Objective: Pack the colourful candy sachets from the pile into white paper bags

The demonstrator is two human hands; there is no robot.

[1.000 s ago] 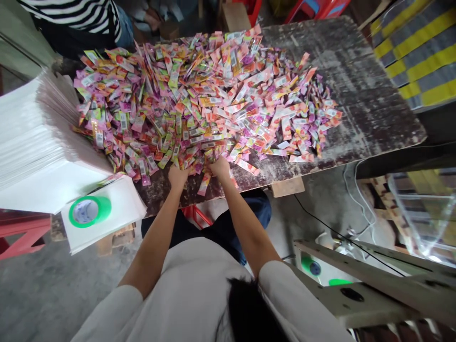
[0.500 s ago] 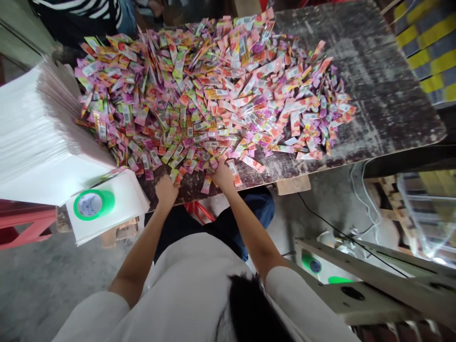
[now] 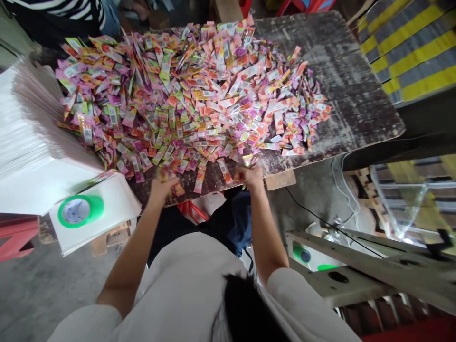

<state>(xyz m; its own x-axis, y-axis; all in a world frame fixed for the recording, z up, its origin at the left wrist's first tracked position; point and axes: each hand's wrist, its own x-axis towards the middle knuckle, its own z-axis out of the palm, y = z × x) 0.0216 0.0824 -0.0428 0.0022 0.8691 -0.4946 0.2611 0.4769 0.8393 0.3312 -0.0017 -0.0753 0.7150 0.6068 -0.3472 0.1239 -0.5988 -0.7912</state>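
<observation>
A broad heap of small, narrow printed packets in pink, orange, purple and green lies over the table. At the front edge, my left hand is closed, slightly blurred, around a few of these packets, which show at its fingertips. My right hand is further right along the same edge, its fingers closed on more packets that poke out beyond them. Between the two hands, a couple of single packets lie apart from the heap.
A tall stack of white sheets stands at left. Beside it, a roll of green tape rests on white paper. The worn dark tabletop extends right. A metal frame stands at lower right; a person in stripes is at far left.
My right hand has moved right along the table edge, away from my left. Packets now show in both hands. The whole view has shifted a little, moving the table leftward.
</observation>
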